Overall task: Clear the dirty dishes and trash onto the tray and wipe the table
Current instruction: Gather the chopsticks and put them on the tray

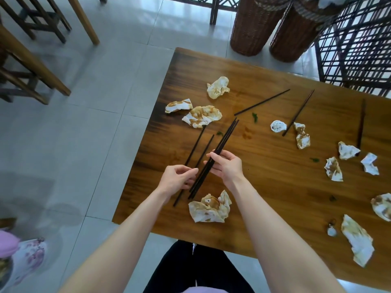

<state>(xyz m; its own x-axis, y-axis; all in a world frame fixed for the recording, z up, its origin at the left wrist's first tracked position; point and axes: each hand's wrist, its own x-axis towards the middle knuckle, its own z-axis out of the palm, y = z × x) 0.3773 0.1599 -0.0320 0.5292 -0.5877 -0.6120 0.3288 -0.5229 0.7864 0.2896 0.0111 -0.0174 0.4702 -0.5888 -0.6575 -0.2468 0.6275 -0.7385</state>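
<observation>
My right hand [227, 168] grips a bundle of dark chopsticks [224, 136], slanted above the near left part of the wooden table [264, 187]. My left hand [178, 179] curls at their lower end; I cannot tell whether it grips. Stained crumpled napkins [209, 208] and loose chopsticks [262, 102] lie scattered around.

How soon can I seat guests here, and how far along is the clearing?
Early. No dishes show on the table, but no tray is visible either. In hand: the right hand grips a bundle of chopsticks, the left hand at its lower end. Left: loose chopsticks, many stained napkins, green scraps, then wiping.
</observation>
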